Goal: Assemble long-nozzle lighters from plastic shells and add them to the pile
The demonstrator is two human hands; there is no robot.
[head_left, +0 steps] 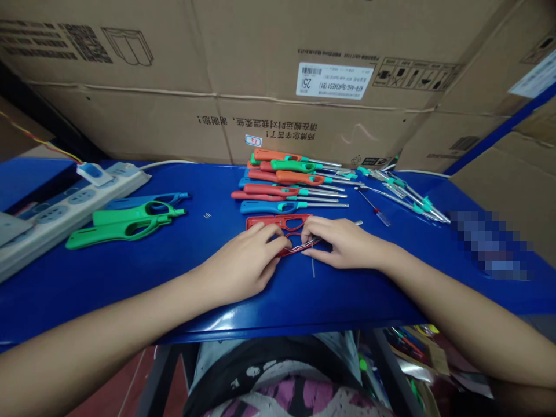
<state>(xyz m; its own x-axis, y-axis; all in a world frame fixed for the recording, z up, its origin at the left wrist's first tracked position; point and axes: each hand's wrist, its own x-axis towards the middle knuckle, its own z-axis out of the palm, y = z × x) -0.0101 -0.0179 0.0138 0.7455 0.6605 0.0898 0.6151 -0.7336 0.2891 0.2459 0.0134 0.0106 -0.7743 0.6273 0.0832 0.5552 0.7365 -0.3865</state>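
A red lighter handle shell [296, 250] lies between my hands at the middle of the table, with thin pale wires running along it. My left hand [249, 260] is closed on the shell's left end, thumb and fingers pinched together. At its right end, the pinched fingers of my right hand [343, 242] hold the wired nozzle part; its dark and metal pieces are mostly hidden by the fingers. A second red shell half [273, 221] lies just beyond, partly covered by my fingers. A thin clear strip [313, 266] lies below the right hand.
Assembled lighters [271, 207] with metal nozzles are piled behind my hands. Loose metal nozzles [412, 200] and a screwdriver [377, 211] lie at right. Green shells [125, 223], small pins [207, 216] and a white power strip [82, 202] are left. A cardboard wall [174, 121] backs the table.
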